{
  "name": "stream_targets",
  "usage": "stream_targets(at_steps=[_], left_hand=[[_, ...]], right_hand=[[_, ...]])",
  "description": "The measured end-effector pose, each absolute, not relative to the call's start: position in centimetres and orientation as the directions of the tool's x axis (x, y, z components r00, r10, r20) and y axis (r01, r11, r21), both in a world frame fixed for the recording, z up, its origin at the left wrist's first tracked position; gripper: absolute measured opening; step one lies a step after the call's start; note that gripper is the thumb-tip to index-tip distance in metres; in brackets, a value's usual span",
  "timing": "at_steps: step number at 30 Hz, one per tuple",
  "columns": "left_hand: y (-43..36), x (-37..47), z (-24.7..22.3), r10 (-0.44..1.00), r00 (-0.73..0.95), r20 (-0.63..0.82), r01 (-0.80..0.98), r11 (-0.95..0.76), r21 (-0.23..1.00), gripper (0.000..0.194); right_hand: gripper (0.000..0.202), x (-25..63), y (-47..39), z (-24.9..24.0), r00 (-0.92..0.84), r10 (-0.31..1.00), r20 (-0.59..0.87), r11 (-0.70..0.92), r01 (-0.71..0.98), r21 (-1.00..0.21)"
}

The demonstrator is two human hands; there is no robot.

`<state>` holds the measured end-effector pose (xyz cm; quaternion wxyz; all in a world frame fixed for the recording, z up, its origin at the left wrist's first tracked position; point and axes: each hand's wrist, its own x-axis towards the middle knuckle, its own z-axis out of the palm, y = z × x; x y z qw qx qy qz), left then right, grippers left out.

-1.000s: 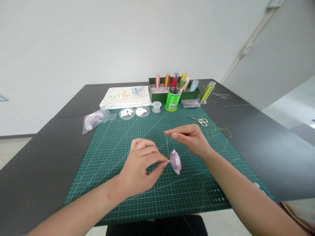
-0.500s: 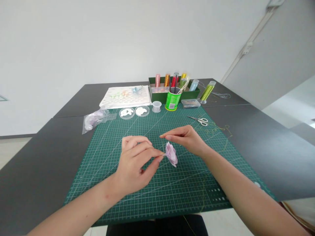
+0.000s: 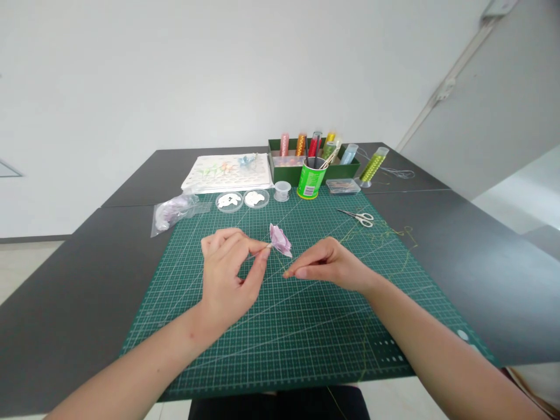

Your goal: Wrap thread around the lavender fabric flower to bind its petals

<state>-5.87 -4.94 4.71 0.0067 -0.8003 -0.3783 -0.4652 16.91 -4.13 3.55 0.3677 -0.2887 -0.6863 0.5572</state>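
Scissors (image 3: 366,220) on mat (image 3: 319,326), right side. Can (image 3: 308,183) of sticks (image 3: 330,158) in front of spool box (image 3: 285,175). Tub (image 3: 282,192) between can and dishes (image 3: 229,210). Bag (image 3: 175,211) at left; contents look lilac, hard to tell.

A bare left forearm (image 3: 144,367) slants from the lower left to the bare left hand (image 3: 230,271), left of centre, thumb and index pinched, other fingers curled. A bare right forearm (image 3: 431,332) extends from the lower right; the bare right hand (image 3: 330,265) points left, fingertips pinched.
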Motion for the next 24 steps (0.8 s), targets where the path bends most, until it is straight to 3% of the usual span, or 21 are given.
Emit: stream_targets(at_steps=[6,15,24], left_hand=[[-5.0,-5.7,4.6,0.606,0.301,0.736,0.608,-0.717,0.342,0.014],[-5.4,-5.2,4.5,0.632,0.323,0.704,0.604,-0.711,0.361,0.011],[-5.0,-5.4,4.4,0.677,0.284,0.679,0.599,-0.678,0.425,0.012]], right_hand=[[0.011,16.7,-4.6,4.2,-0.566,0.778,0.271,0.225,-0.151,-0.963],[0.013,16.4,-5.1,4.6,-0.563,0.766,0.31,0.224,-0.218,-0.95],[0.015,16.7,-5.1,4.8,-0.606,0.777,0.173,0.18,-0.05,-0.982]])
